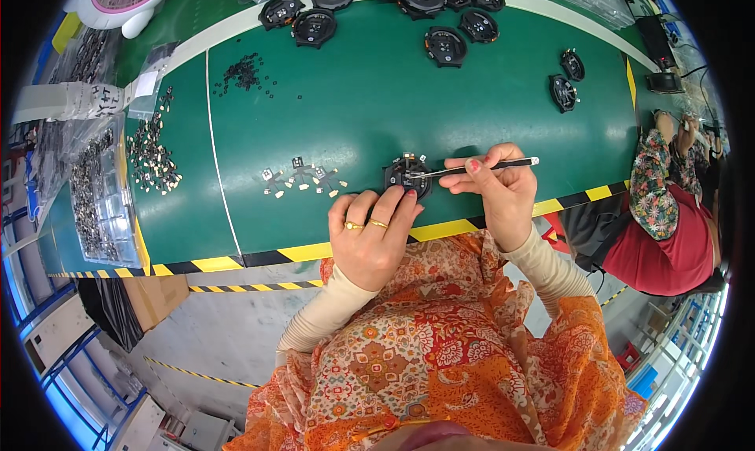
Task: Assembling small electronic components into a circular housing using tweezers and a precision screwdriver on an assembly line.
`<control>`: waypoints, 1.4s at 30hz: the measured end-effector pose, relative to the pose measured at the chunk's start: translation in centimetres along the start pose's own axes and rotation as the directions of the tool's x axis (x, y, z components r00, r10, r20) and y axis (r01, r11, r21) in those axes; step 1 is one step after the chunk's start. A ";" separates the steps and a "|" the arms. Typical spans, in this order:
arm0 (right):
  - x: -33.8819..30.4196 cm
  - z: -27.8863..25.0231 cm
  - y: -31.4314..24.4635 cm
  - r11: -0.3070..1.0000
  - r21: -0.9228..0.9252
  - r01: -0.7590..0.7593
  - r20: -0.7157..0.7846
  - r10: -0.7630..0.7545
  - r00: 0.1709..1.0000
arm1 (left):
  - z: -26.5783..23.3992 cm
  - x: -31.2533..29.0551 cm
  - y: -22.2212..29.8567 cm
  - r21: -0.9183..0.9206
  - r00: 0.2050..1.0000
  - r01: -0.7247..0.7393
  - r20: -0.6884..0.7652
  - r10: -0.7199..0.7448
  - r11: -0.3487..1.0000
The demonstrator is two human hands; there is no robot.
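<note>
Near the front edge of the green table lies a round black watch case [392,174] with small parts inside. The fingertips of my left hand [370,235], which wears two rings, press on its near side and steady it. Pinched in my right hand [507,193] is a pair of tweezers [507,164] with a dark handle. Their tips reach into the case; whether they grip a part there is too small to tell. Left of the case, several small black flex cables [299,168] with pale ends are spread on the table.
Black watch cases [314,28] line the far edge; two more [563,93] sit at the right. Tiny black pieces [242,73] and a flex-cable pile [153,156] lie left, beside a transparent tray [118,242]. A fan [130,11] stands far left. Another person [664,191] sits at right.
</note>
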State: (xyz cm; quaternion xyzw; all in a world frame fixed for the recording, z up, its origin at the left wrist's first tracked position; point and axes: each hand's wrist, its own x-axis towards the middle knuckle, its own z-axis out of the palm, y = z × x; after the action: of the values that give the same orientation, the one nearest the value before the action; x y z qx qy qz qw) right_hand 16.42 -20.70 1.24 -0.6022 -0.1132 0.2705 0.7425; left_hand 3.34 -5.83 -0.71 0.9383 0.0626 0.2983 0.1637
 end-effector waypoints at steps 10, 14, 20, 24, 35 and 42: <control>-0.4 0.4 -0.2 0.999 -0.045 0.002 -0.013 -0.002 1.000 | -0.7 0.7 -0.4 0.028 0.995 -0.070 0.070 0.068 0.997; -0.1 0.8 -2.3 0.957 -0.152 0.248 -0.029 -0.255 0.967 | -1.1 1.2 -0.8 -0.016 0.985 -0.117 0.122 0.118 0.993; 1.0 2.8 -1.7 0.202 -0.854 0.480 0.449 -0.182 0.875 | -1.0 1.3 -0.6 -0.059 0.987 -0.108 0.112 0.114 0.992; 1.8 3.2 -1.3 0.316 -0.816 0.484 0.465 -0.136 0.875 | -0.7 0.9 -0.9 -0.080 0.983 -0.164 0.067 0.169 0.983; 16.3 -16.6 -11.2 0.268 -0.951 0.156 -0.031 -0.582 0.813 | -0.6 0.8 -1.1 -0.132 0.973 -0.191 0.102 0.205 0.973; 22.2 -27.7 -11.9 0.209 -0.961 -0.182 -0.228 -0.221 0.948 | -0.7 1.0 -1.1 -0.152 0.973 -0.194 0.095 0.210 0.969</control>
State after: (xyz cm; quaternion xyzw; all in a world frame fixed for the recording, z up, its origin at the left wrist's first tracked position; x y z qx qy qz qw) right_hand 51.58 -33.34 2.23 -0.9670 -0.1449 0.0288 0.2078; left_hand 3.77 -4.42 -0.03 0.9407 -0.0638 0.2648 0.2022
